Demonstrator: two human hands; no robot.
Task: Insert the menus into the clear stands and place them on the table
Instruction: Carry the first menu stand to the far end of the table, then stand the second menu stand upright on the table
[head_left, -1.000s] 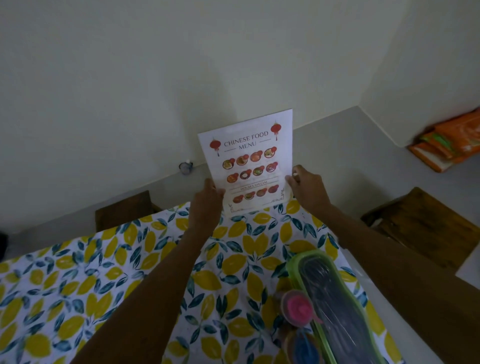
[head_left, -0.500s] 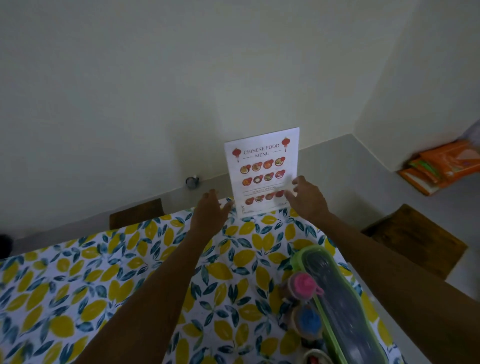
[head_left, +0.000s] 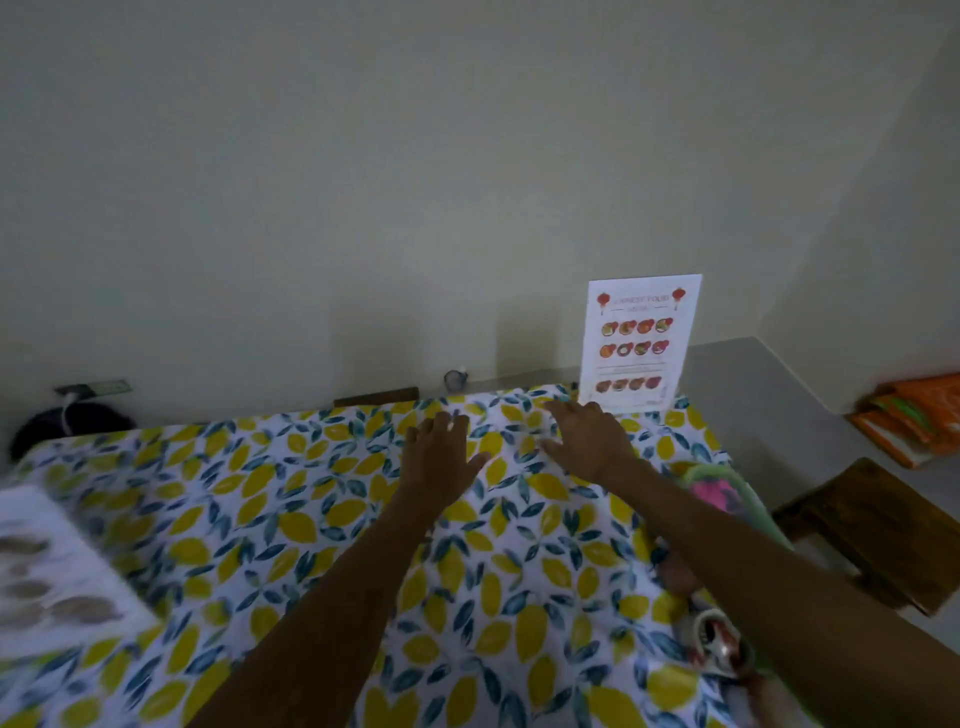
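I count one menu standing upright at the far edge of the one table, and one more printed sheet lying at the left edge — blurred, so I can't read it. Two hands are in view, my left hand and my right hand, both spread and empty. One green tray sits at the right edge, and one pink-lidded pot and one wooden stool show there too.

the blurred sheet is cut off by the left edge, its print unreadable.
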